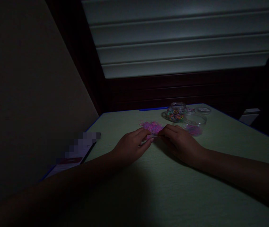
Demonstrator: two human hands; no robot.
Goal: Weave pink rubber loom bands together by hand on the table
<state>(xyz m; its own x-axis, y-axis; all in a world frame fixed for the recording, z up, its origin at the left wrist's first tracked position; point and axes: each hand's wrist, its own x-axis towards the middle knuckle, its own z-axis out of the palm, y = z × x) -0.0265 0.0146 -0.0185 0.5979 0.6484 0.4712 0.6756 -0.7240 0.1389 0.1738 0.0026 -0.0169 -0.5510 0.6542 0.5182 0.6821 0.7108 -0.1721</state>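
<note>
A loose pile of tiny pink and purple bands [152,126] lies on the pale green table [134,186], just beyond my fingertips. My left hand [131,145] is closed in a pinch at the near edge of the pile. A small pale, partly see-through piece [149,136] shows between its thumb and fingers; its kind is too dim to tell. Close beside it, my right hand [180,142] has its fingers pressed together, pointing left toward the same piece. Whatever lies inside the right fingers is hidden.
Behind my right hand stand a clear jar of multicoloured hair ties [176,115] and an uncovered clear tub [197,121] with pink bands inside. A clear lid [202,110] lies at the back. Papers [77,154] sit at the left edge. A slatted blind [184,37] hangs beyond.
</note>
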